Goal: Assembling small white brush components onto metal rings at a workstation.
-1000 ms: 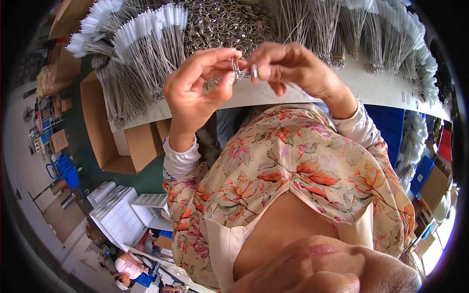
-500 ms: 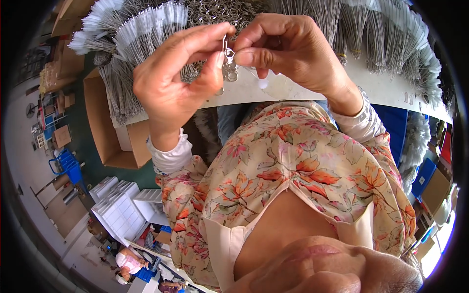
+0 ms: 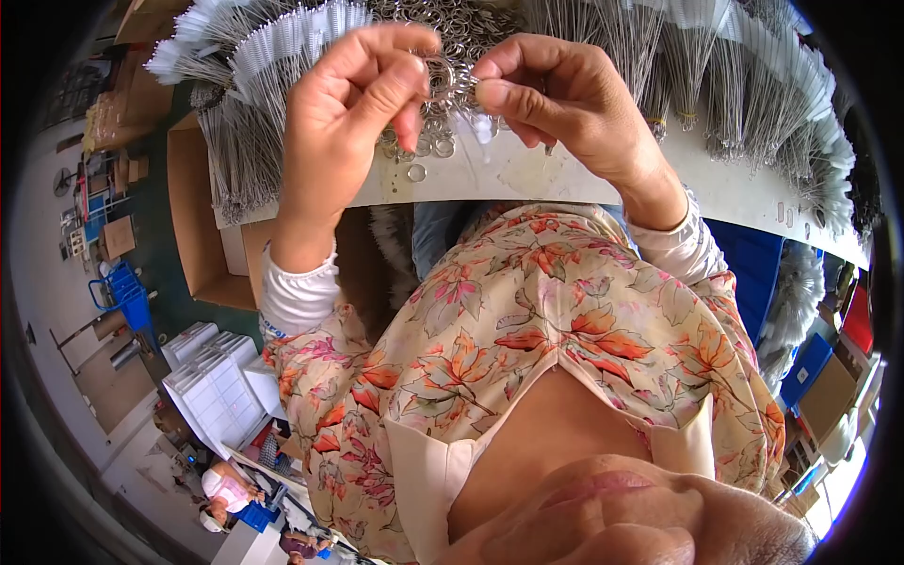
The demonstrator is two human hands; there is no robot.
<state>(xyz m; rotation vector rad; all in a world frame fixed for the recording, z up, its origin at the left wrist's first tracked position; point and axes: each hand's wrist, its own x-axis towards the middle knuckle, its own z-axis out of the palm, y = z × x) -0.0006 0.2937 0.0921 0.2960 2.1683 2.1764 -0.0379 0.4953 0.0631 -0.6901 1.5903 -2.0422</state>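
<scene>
Pinching metal ring (image 3: 443, 75) between both hands: left hand (image 3: 353, 113), right hand (image 3: 565, 108), fingers closed.

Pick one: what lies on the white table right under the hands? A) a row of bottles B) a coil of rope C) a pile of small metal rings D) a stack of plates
C: a pile of small metal rings lies on the white table just below the left hand and right hand, which pinch a ring between their fingertips, with bundles of thin wire brushes beside them.
</scene>
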